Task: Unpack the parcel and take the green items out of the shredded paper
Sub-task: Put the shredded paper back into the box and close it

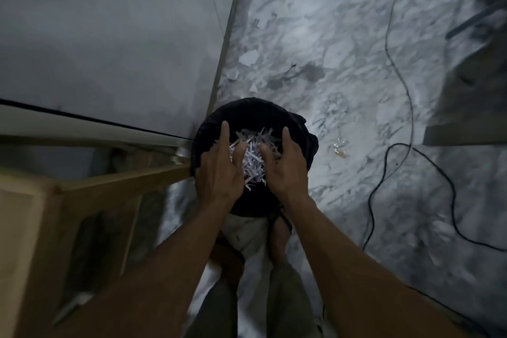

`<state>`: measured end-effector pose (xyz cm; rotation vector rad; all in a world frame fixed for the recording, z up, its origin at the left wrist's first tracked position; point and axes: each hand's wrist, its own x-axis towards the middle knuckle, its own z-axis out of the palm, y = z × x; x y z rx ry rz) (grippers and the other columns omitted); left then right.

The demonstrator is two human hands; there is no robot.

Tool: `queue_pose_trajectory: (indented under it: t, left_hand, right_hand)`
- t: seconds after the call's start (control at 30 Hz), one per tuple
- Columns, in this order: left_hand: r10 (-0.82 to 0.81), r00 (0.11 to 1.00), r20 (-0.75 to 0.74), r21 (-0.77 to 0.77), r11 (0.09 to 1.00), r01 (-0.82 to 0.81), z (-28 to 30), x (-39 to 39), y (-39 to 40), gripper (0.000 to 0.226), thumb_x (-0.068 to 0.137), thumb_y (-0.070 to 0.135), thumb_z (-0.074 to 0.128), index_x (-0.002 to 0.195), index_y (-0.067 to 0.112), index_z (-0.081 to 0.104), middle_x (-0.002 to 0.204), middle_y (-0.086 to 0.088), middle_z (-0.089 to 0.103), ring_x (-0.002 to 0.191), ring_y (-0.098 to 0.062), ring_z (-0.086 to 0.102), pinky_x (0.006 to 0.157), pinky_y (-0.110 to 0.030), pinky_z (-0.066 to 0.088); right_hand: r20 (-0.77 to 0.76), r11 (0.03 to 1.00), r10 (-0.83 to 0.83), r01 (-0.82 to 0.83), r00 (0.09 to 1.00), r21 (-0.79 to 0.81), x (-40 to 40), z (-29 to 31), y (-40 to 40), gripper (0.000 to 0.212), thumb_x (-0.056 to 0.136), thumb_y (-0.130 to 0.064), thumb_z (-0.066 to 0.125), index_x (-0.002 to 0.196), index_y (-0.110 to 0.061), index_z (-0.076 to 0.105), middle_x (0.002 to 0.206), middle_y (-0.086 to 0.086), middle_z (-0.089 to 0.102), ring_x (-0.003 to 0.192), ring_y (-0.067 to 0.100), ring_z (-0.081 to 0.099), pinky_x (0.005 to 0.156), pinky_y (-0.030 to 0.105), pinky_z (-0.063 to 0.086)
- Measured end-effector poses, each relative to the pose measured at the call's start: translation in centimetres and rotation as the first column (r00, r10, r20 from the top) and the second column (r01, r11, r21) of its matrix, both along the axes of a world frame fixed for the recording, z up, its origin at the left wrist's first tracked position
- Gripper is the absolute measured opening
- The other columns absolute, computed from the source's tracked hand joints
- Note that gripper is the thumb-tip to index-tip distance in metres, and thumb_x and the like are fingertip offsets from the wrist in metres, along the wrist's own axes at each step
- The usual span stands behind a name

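A clump of white shredded paper [253, 155] is cupped between my two hands, directly above a round bin lined with a black bag [253, 110] on the floor. My left hand [219, 167] presses the clump from the left, fingers spread. My right hand [286, 164] presses it from the right. Some strips stick out above and below my palms. No green item and no parcel show anywhere in the head view.
A grey wall or door panel [109, 35] fills the upper left. A wooden table edge [115, 184] juts in at the left, touching the bin. The marble floor [343, 49] carries paper scraps [248, 57] and black cables [397, 90]. My legs stand below the bin.
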<state>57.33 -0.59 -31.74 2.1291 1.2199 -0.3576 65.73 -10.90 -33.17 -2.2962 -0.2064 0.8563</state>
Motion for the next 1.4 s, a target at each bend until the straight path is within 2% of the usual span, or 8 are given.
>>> queue_pose_trajectory:
  t: [0.23, 0.33, 0.4, 0.63, 0.73, 0.87, 1.07, 1.4]
  left_hand:
    - [-0.011, 0.999, 0.046, -0.041, 0.999, 0.013, 10.7, 0.0, -0.4, 0.077, 0.090, 0.074, 0.005, 0.160, 0.042, -0.002, 0.137, -0.012, 0.056, 0.125, -0.037, 0.052, 0.095, -0.057, 0.048]
    - [-0.052, 0.992, 0.116, 0.006, 0.999, 0.052, 17.8, -0.6, -0.8, 0.070, 0.100, 0.066, 0.014, 0.162, 0.034, 0.003, 0.130, -0.013, 0.060, 0.113, -0.035, 0.057, 0.088, -0.054, 0.051]
    - [-0.033, 0.988, 0.150, 0.038, 0.999, 0.028, 22.2, -1.0, -0.6, 0.065, 0.106, 0.059, 0.022, 0.162, 0.031, 0.008, 0.142, -0.011, 0.056, 0.124, -0.035, 0.053, 0.096, -0.050, 0.049]
    - [0.149, 0.937, 0.317, 0.200, 0.955, -0.220, 32.2, -4.0, 0.6, 0.058, 0.108, 0.050, 0.029, 0.161, 0.030, 0.020, 0.127, -0.014, 0.064, 0.112, -0.037, 0.061, 0.085, -0.047, 0.053]
    - [0.272, 0.880, 0.389, 0.157, 0.922, -0.355, 34.3, -6.2, 0.5, 0.065, 0.103, 0.065, 0.020, 0.158, 0.031, 0.025, 0.117, -0.014, 0.067, 0.106, -0.035, 0.064, 0.081, -0.049, 0.054]
    - [0.496, 0.777, 0.389, 0.155, 0.796, -0.585, 36.8, -10.7, -0.8, 0.064, 0.102, 0.065, 0.022, 0.155, 0.031, 0.033, 0.136, -0.008, 0.061, 0.120, -0.032, 0.059, 0.092, -0.046, 0.051]
    - [0.722, 0.536, 0.437, 0.157, 0.526, -0.836, 37.4, -19.7, -5.4, 0.058, 0.103, 0.060, 0.030, 0.153, 0.030, 0.037, 0.134, -0.008, 0.063, 0.120, -0.029, 0.061, 0.092, -0.044, 0.052]
    - [0.890, 0.147, 0.431, 0.150, 0.090, -0.985, 35.1, -33.0, -14.8, 0.059, 0.101, 0.057, 0.035, 0.151, 0.026, 0.042, 0.129, -0.007, 0.066, 0.117, -0.027, 0.062, 0.091, -0.039, 0.049]
  right_hand:
    - [-0.013, 0.999, 0.049, -0.048, 0.999, 0.011, 0.9, 10.1, 0.2, 0.076, 0.096, -0.058, 0.045, 0.156, -0.020, 0.017, 0.154, 0.012, 0.035, 0.140, 0.029, 0.036, 0.110, 0.046, 0.037]
    - [0.023, 0.996, 0.086, -0.086, 0.996, 0.031, 1.1, 17.3, 1.1, 0.075, 0.096, -0.057, 0.044, 0.155, -0.017, 0.020, 0.151, 0.014, 0.041, 0.137, 0.030, 0.040, 0.108, 0.042, 0.039]
    - [0.040, 0.993, 0.110, -0.111, 0.993, 0.043, 1.0, 21.9, 2.0, 0.072, 0.098, -0.053, 0.044, 0.155, -0.016, 0.020, 0.153, 0.014, 0.037, 0.140, 0.029, 0.036, 0.109, 0.038, 0.034]
    - [0.093, 0.949, 0.260, -0.272, 0.961, 0.160, -1.2, 32.2, 5.2, 0.064, 0.098, -0.048, 0.044, 0.154, -0.024, 0.023, 0.150, 0.010, 0.042, 0.136, 0.027, 0.042, 0.109, 0.042, 0.039]
    - [0.133, 0.889, 0.359, -0.382, 0.924, 0.252, -2.4, 34.8, 6.2, 0.050, 0.098, -0.031, 0.050, 0.145, -0.017, 0.039, 0.122, 0.005, 0.059, 0.115, 0.023, 0.057, 0.093, 0.032, 0.045]
    - [0.152, 0.793, 0.525, -0.546, 0.837, 0.268, -4.9, 36.9, 7.9, 0.043, 0.097, -0.029, 0.056, 0.137, -0.015, 0.051, 0.100, 0.000, 0.062, 0.098, 0.021, 0.064, 0.084, 0.025, 0.046]
    - [0.206, 0.509, 0.798, -0.817, 0.566, 0.271, -12.5, 38.7, 9.7, 0.042, 0.096, -0.027, 0.057, 0.137, -0.015, 0.053, 0.114, 0.008, 0.066, 0.094, 0.019, 0.060, 0.085, 0.025, 0.043]
    - [0.162, 0.099, 0.977, -0.971, 0.136, 0.217, -26.4, 38.0, 6.8, 0.041, 0.097, -0.031, 0.055, 0.136, -0.020, 0.052, 0.111, 0.000, 0.063, 0.094, 0.017, 0.062, 0.082, 0.028, 0.049]
